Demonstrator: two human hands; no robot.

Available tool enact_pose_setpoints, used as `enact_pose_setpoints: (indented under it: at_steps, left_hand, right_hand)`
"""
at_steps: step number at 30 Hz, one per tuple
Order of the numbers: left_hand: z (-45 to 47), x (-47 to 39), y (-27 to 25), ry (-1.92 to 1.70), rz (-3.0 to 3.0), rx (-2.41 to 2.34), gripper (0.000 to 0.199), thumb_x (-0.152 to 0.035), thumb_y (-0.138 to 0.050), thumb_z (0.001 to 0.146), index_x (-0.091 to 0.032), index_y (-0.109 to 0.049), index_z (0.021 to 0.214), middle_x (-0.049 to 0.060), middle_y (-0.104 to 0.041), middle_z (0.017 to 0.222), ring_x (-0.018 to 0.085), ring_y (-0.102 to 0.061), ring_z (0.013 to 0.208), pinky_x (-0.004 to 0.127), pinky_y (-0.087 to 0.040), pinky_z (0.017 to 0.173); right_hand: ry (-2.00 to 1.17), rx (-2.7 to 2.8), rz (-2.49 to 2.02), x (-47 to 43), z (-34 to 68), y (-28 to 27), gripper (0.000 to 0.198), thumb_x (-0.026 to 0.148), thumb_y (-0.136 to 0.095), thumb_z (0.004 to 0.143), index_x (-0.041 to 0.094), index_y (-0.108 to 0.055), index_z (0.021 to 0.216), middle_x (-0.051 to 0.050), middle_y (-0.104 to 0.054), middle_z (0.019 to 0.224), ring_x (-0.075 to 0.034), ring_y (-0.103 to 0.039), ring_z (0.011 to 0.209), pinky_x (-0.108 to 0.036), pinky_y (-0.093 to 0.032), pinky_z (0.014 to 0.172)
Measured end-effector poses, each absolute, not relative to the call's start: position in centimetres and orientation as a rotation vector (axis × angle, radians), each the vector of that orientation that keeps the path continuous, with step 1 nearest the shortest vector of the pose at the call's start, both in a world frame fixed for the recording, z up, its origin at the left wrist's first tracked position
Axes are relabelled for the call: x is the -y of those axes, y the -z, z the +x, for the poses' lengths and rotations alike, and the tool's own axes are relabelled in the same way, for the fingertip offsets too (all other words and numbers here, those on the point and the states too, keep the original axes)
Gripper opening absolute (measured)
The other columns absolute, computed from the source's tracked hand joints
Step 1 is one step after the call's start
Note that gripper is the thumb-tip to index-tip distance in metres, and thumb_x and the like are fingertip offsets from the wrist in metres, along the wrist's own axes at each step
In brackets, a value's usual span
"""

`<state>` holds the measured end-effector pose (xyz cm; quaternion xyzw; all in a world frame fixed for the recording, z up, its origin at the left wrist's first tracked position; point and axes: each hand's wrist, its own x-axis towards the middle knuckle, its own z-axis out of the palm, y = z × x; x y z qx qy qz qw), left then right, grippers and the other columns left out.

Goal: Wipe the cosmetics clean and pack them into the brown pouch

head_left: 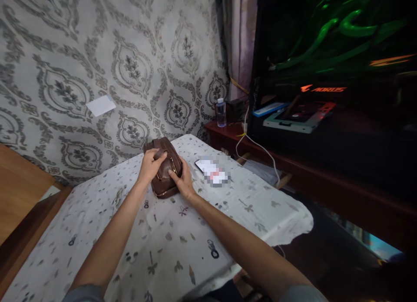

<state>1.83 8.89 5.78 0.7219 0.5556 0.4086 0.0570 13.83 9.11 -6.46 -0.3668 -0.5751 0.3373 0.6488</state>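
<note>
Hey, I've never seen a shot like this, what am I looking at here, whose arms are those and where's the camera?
There is no machine here. The single picture comes from a camera worn on a person's head, looking forward and down, so the two bare arms reaching in from the bottom are that person's own.

Both hands are on a small brown leather pouch with a metal zip, lying on a table covered by a white patterned cloth. The left hand rests on top of the pouch with its fingers curled over it; the right hand presses against its side.

Beside the pouch lies a phone, blurred out in the image. Behind it, a dark wooden shelf carries a small water bottle and a white cable, under a large dark screen showing green shapes. The wall has grey ornamental wallpaper.
</note>
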Motion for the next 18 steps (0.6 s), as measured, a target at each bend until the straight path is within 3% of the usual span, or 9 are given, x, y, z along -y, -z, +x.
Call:
enact_pose_setpoints:
  at_steps: [3, 5, 11, 18]
  left_hand:
    - [0.5, -8.4, -6.4, -1.3, 2.246, -1.666, 0.024, -0.021, -0.064, 0.077, -0.023, -0.073, 0.098, 0.005, -0.068, 0.105, 0.023, -0.06, 0.108, 0.037, -0.045, 0.098]
    - [-0.6, -8.1, -6.8, -1.29, 2.266, -1.765, 0.032, -0.016, -0.063, 0.072, -0.024, -0.072, 0.102, 0.005, -0.069, 0.106, 0.024, -0.061, 0.106, 0.038, -0.047, 0.092]
    - [-2.4, -7.3, -7.3, -1.116, 2.256, -1.987, 0.009, -0.023, -0.062, 0.075, -0.02, -0.07, 0.076, 0.001, -0.069, 0.072, 0.018, -0.059, 0.069, 0.03, -0.043, 0.068]
    - [-1.6, -6.1, -7.6, -1.047, 2.35, -2.008, 0.018, -0.012, -0.056, 0.07, -0.022, -0.07, 0.074, 0.003, -0.07, 0.078, 0.02, -0.059, 0.074, 0.03, -0.042, 0.069]
  right_hand:
    - [-0.763, 1.305, -0.833, -9.1, 13.8, 6.5, 0.07, 0.05, -0.063, 0.083, 0.02, -0.043, 0.144, -0.013, -0.051, 0.144, -0.03, -0.046, 0.132, -0.051, -0.033, 0.114]
    - [-0.754, 1.301, -0.838, -9.2, 13.8, 6.6, 0.07, 0.05, -0.063, 0.084, 0.021, -0.043, 0.144, -0.012, -0.052, 0.144, -0.03, -0.046, 0.132, -0.051, -0.033, 0.114]
    - [-0.765, 1.328, -0.839, -9.1, 13.8, 6.6, 0.073, 0.051, -0.062, 0.084, 0.019, -0.04, 0.146, -0.013, -0.049, 0.145, -0.03, -0.044, 0.134, -0.052, -0.031, 0.115]
    - [-0.734, 1.349, -0.843, -9.1, 13.8, 6.6, 0.072, 0.053, -0.059, 0.086, 0.019, -0.039, 0.146, -0.014, -0.049, 0.145, -0.03, -0.044, 0.134, -0.051, -0.032, 0.115]
